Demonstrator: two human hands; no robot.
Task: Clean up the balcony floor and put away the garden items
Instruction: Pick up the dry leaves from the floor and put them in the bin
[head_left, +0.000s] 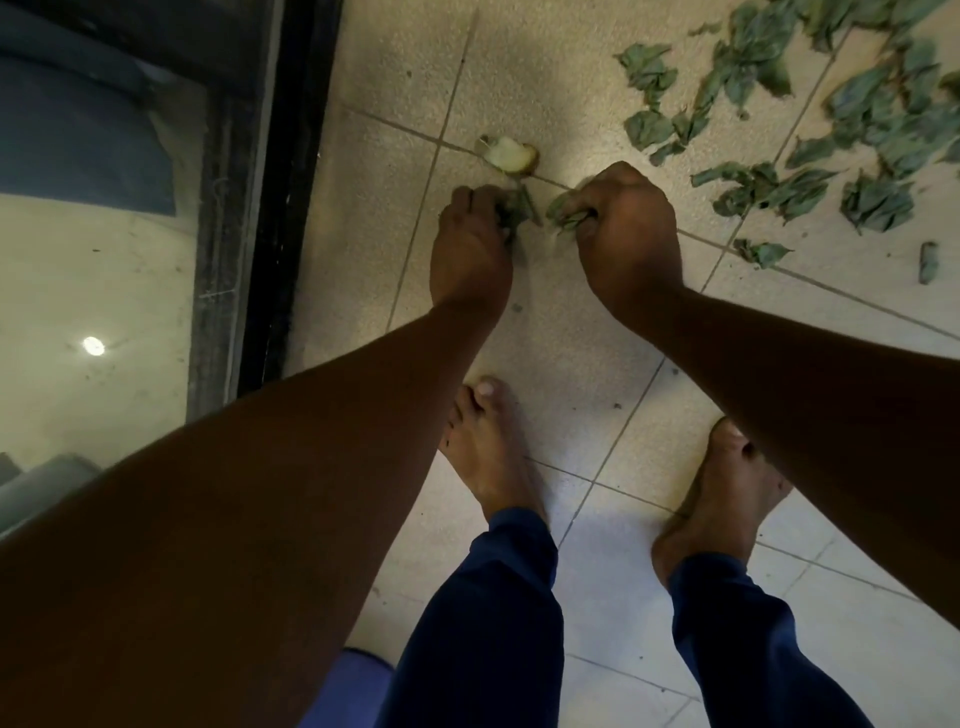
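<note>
Tiled floor (519, 78); leaves (563, 213) in right hand (626, 223)

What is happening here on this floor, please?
A person bends over the tiled floor and gathers fallen leaves by hand. The left hand grips a few green leaves, and the right hand grips another bunch. A pale scrap lies just beyond the hands. Many scattered leaves are not yet picked up, off to the right. The person stands barefoot beside a dark door frame.
</note>
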